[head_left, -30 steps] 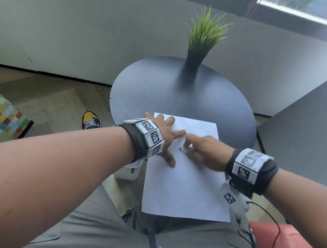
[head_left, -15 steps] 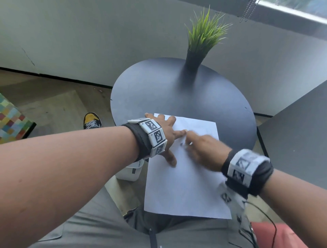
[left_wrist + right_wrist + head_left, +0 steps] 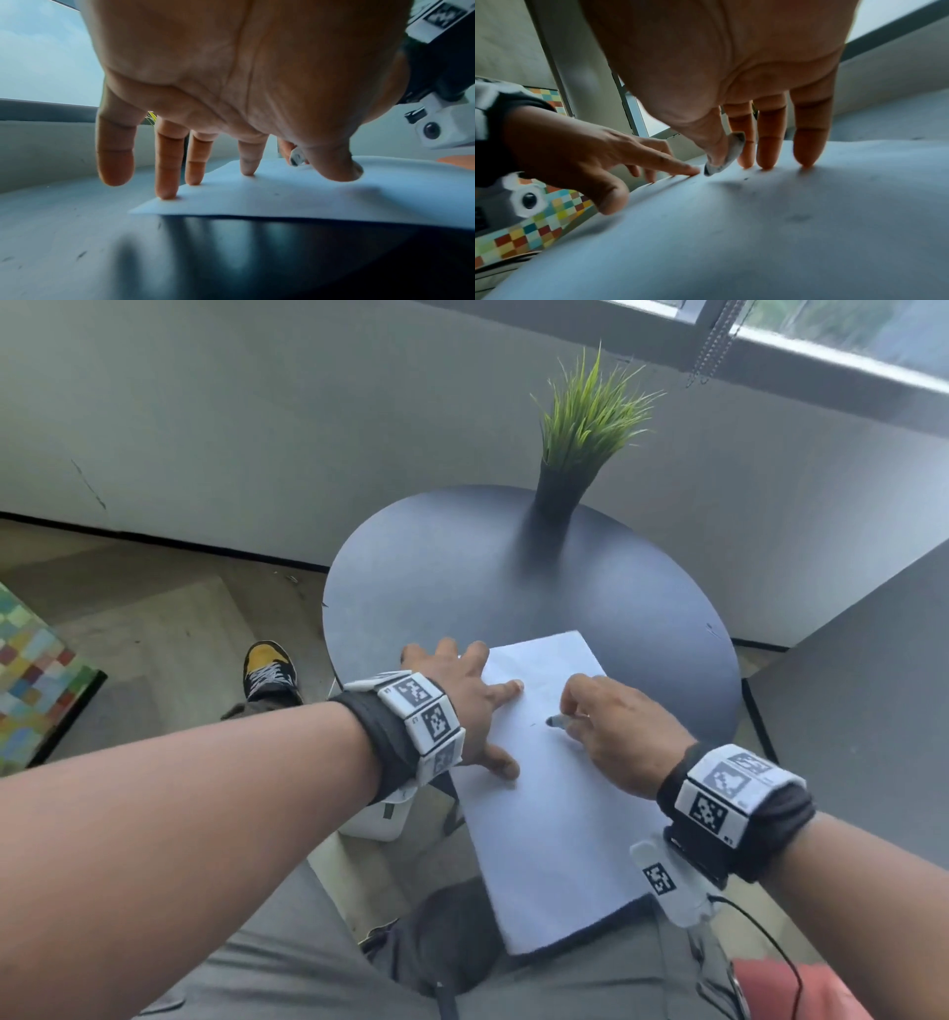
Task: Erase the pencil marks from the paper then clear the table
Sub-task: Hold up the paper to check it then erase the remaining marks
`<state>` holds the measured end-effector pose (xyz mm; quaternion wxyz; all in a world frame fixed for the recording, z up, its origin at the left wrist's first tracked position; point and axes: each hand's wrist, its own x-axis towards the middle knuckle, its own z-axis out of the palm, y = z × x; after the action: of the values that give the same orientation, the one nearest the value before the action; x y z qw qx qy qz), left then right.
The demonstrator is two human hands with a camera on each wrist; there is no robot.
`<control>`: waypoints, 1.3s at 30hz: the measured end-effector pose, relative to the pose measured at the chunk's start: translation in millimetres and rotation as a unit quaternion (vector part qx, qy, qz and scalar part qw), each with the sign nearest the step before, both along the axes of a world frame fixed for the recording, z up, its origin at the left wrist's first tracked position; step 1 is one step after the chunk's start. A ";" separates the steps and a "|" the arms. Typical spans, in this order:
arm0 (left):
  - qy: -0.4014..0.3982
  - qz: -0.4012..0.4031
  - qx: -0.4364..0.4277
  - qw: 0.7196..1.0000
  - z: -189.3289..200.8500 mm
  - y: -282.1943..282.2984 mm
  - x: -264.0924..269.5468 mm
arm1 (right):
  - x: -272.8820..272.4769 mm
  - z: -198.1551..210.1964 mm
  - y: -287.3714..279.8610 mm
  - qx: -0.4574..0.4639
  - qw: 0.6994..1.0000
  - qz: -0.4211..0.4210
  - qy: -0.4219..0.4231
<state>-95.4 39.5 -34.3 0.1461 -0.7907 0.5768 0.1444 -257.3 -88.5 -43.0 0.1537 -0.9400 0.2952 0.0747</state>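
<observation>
A white sheet of paper [image 3: 554,814] lies on the round dark table [image 3: 462,567], its near end hanging over the table edge above my lap. My left hand [image 3: 464,706] lies flat with spread fingers on the paper's left side, pressing it down; its fingertips [image 3: 167,194] touch the sheet's edge. My right hand [image 3: 611,726] pinches a small smudged white eraser [image 3: 725,157] between thumb and forefinger, its dirty tip on the paper [image 3: 757,233]. The eraser [image 3: 560,722] shows beside the thumb. Faint dark specks lie near it.
A black vase with green grass [image 3: 580,454] stands at the table's far edge. A dark panel [image 3: 862,711] stands to the right. A small white bin [image 3: 377,821] sits on the floor under my left wrist, and a checkered cushion [image 3: 31,680] lies far left.
The paper has turned on the table, its far end now swung to the right. My right hand has shifted right and back with the eraser. The left hand still presses the sheet.
</observation>
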 end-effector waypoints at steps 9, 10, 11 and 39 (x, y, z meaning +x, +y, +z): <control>0.180 -0.063 -0.036 0.981 5.7 12.7 -1.3 | 14.9 0.6 -27.4 -0.012 0.997 0.066 -0.041; 0.189 -0.054 -0.064 0.978 5.0 12.6 4.0 | 16.1 -1.3 -27.2 -0.009 0.996 0.081 -0.045; 0.182 -0.046 -0.092 0.978 5.1 12.4 11.0 | 16.4 -2.4 -26.8 -0.007 0.994 0.096 -0.047; 0.083 -0.105 -0.001 0.991 -26.2 0.3 48.8 | 44.8 -1.5 32.0 0.035 0.976 0.216 -0.011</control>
<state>-46.6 39.9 -60.6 0.1117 -0.7112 0.6668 0.1927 -212.5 -56.5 -44.6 0.1696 -0.9764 0.0811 0.1064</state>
